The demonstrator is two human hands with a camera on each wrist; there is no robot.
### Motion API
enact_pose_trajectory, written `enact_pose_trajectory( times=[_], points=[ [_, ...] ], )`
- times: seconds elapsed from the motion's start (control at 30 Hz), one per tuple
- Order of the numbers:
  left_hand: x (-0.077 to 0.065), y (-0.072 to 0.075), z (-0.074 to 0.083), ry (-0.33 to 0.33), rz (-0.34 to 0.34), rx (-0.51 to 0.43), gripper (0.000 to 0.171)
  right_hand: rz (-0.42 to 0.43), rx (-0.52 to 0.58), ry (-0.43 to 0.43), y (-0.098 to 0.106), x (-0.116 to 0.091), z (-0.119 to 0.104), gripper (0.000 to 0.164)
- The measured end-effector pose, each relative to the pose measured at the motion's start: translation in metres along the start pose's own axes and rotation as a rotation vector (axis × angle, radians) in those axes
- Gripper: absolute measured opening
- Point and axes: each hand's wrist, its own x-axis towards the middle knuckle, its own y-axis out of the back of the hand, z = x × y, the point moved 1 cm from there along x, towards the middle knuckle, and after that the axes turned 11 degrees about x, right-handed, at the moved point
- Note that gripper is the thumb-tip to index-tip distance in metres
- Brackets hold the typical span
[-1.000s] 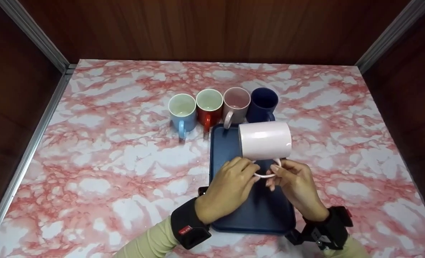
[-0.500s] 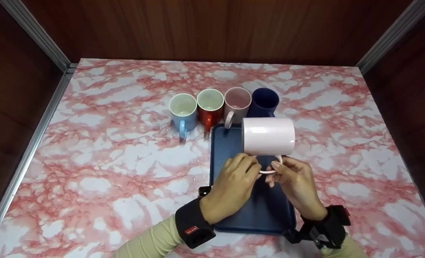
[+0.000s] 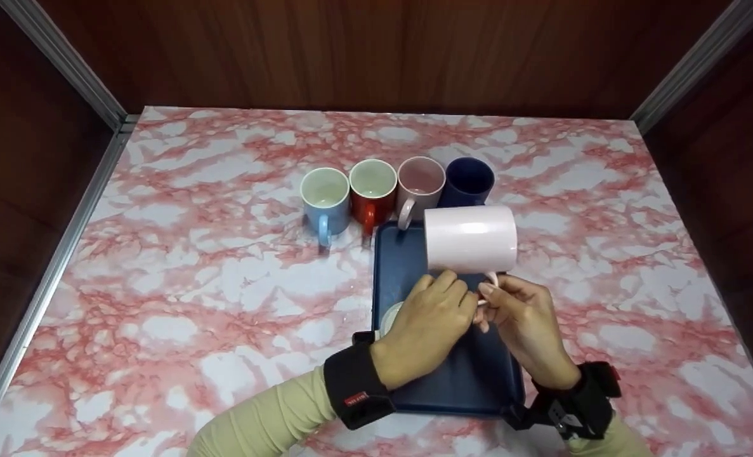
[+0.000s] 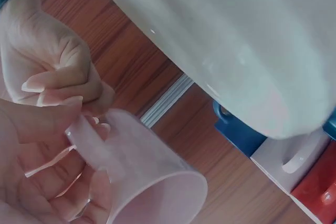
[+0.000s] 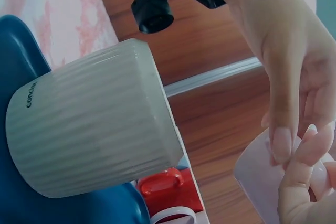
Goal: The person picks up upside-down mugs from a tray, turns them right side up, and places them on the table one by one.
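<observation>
A pale pink mug (image 3: 471, 240) lies on its side in the air over the dark blue tray (image 3: 386, 266), handle toward the person. My left hand (image 3: 424, 330) curls its fingers at the left part of the handle and covers much of it. From the right, my right hand (image 3: 528, 324) pinches the same handle between thumb and fingers. In the left wrist view both hands meet at the handle of the pink mug (image 4: 157, 166). A white ribbed cup (image 5: 94, 124) with dark lettering stands on the tray, mostly hidden behind my left hand in the head view.
Behind the tray stands a row of mugs: light blue (image 3: 325, 206), red (image 3: 376, 206), dusty pink (image 3: 422, 197) and navy (image 3: 468, 184). The navy one is partly covered by the raised mug. Brown wooden panels (image 3: 376, 57) enclose the marbled table (image 3: 236, 285).
My left hand has shifted right along the handle, toward my right hand, so part of the white cup's rim now shows. The pink mug has risen slightly in the view; my right hand stays nearly still.
</observation>
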Motion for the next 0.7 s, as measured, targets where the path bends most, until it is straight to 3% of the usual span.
enact_pose_trajectory(
  times=[0.2,0.43,0.53,0.7],
  points=[
    [0.007,-0.005,0.006,-0.032,-0.050,-0.005,0.003,0.089,-0.095,-0.011,-0.001,0.003,-0.005,0.016],
    [0.012,-0.002,0.009,-0.051,-0.040,-0.069,0.003,0.234,-0.314,-0.082,-0.002,0.009,-0.014,0.015],
    [0.015,0.000,0.005,-0.020,-0.047,-0.186,0.005,0.248,-0.375,-0.090,-0.001,0.011,-0.019,0.023],
    [0.019,-0.002,-0.006,0.094,-0.048,-0.455,0.005,0.176,-0.468,-0.064,0.001,0.013,-0.024,0.036]
  ],
)
